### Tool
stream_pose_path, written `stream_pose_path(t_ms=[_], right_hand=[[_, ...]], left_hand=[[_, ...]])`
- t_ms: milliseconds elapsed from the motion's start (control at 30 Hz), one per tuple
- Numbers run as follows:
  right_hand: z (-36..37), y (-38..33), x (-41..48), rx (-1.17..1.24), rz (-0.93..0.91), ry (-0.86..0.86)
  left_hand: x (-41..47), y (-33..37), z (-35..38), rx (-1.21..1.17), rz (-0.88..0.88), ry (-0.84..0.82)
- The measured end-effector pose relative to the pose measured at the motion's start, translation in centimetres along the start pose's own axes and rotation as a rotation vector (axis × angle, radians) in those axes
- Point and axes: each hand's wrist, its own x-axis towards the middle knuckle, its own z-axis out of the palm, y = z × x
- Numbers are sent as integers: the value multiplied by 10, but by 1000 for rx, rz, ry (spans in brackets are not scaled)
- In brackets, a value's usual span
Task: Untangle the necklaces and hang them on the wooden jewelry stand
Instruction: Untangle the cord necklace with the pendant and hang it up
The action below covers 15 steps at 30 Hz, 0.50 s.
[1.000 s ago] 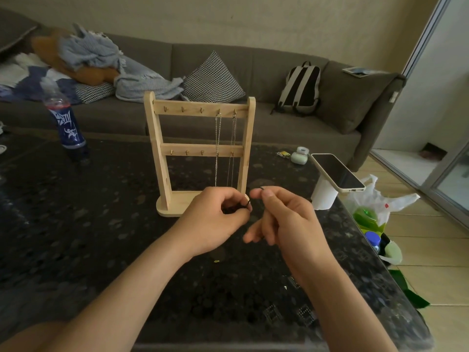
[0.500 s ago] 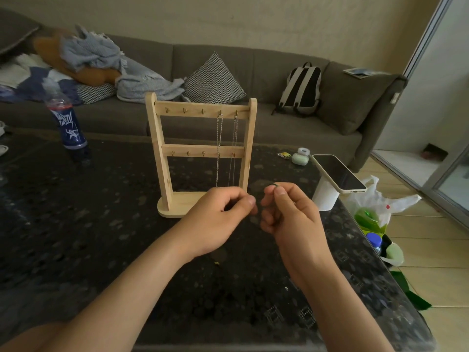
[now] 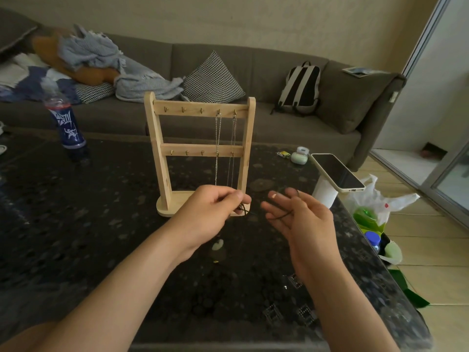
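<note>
You're untangling: your left hand pinches the dark cord necklace, your right hand is open, cord across its fingers. Next, loop it over a free hook on the wooden stand.

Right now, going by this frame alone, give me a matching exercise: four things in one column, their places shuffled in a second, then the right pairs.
Things:
1 bottle
2 phone
3 backpack
4 silver chains

Places:
A leaning against the back of the sofa
B hanging from the top hooks of the wooden stand
C standing on the table, far left
D lying on a white holder at the table's right edge

Pairs: 1-C, 2-D, 3-A, 4-B
</note>
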Motion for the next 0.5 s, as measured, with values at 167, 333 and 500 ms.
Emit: stream_pose_path(t_ms=[167,333,500], right_hand=[[-3,-2,-2,-504,182,-5],[-3,2,-9,-1192,155,-210],[-6,11,-6,-1110,-332,-167]], left_hand=[[2,1,-1,-86,-60,4],[1,1,1,7,-25,1],[0,3,-2,49,8,-17]])
